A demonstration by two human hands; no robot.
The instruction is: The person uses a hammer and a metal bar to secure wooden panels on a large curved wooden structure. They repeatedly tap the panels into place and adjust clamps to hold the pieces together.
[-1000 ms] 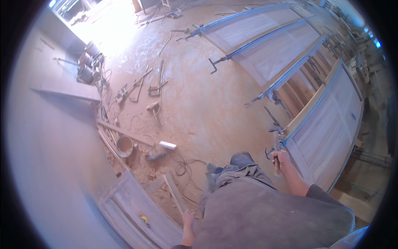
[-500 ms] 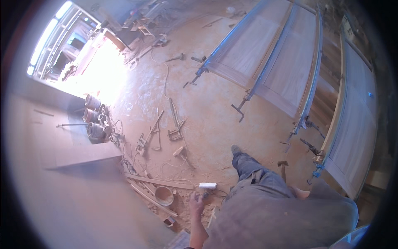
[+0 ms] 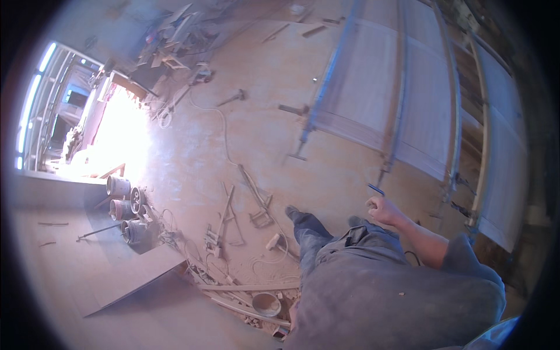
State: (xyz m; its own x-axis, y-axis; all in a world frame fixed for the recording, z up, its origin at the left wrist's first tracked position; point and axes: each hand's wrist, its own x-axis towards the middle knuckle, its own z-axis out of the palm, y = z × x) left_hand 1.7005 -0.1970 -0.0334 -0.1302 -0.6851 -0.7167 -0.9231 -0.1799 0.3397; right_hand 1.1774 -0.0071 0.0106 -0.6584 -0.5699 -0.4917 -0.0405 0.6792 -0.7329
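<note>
My right hand point(image 3: 382, 210) is stretched forward over the floor, its fingers curled into a loose fist. Just beyond it is the crank handle point(image 3: 376, 189) of a bar clamp, with a narrow gap between them in this view; I make out nothing in the fingers. The clamp's long bar point(image 3: 401, 87) runs across pale wooden panels point(image 3: 367, 81) at the right. Another clamp with a blue bar point(image 3: 333, 73) lies along their left edge. Of my left hand, only a sliver of skin point(image 3: 294, 315) shows beside my shirt; its fingers are hidden.
Loose clamps point(image 3: 224, 224), a mallet point(image 3: 274, 242) and a cable point(image 3: 224, 131) lie on the dusty floor. At the lower left are wood strips point(image 3: 251, 287) and a round bucket point(image 3: 266, 304). Several dusty buckets point(image 3: 118, 186) stand near the bright doorway. Another framed panel point(image 3: 504, 116) is at the far right.
My right hand has come into view near the clamp handle. My left hand has drawn back against my body from beside a white block. The view has swung, bringing the panels nearer the middle.
</note>
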